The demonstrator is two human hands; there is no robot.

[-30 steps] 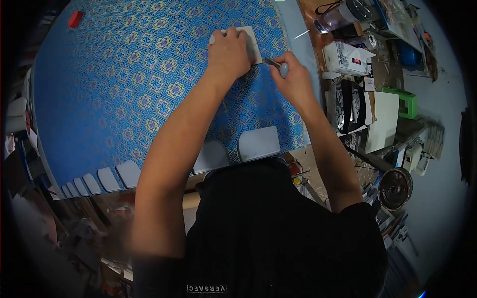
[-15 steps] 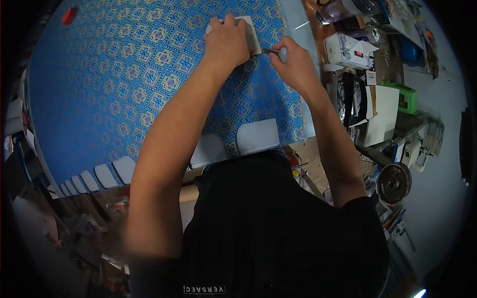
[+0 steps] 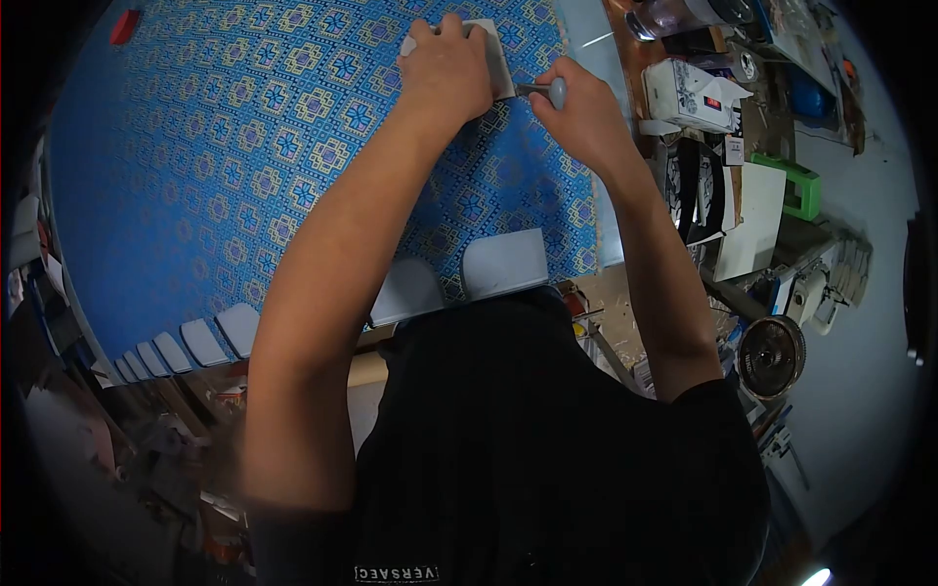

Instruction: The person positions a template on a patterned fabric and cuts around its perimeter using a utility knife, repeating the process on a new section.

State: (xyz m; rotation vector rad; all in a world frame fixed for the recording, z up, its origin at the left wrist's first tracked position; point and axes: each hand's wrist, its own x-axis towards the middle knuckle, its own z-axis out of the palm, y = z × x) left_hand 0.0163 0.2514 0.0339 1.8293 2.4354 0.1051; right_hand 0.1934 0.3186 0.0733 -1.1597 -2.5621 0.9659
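My left hand [image 3: 445, 73] presses down on a pale rounded panel [image 3: 501, 66], its fingers bent over the far side. This panel lies on blue patterned fabric [image 3: 337, 112] and is partly hidden under the hand. At the panel's right edge, my right hand [image 3: 583, 112] is closed around a tool with a grey rounded handle [image 3: 558, 94]. The tool's short metal part points left and meets the panel's edge; its exact kind cannot be made out. Closer to my body, two similar pale panels [image 3: 506, 264] lie along the fabric's near edge.
More pale panels [image 3: 203, 342] line the near edge to the left. A red block [image 3: 124, 27] sits at the far left. On the right are a tissue box [image 3: 689, 96], a clear jar [image 3: 655, 20], a green frame [image 3: 803, 190] and a small fan [image 3: 772, 356].
The view has shifted slightly. Both hands keep nearly the same place at the panel, and the tool in my right hand stays against its edge, turned slightly.
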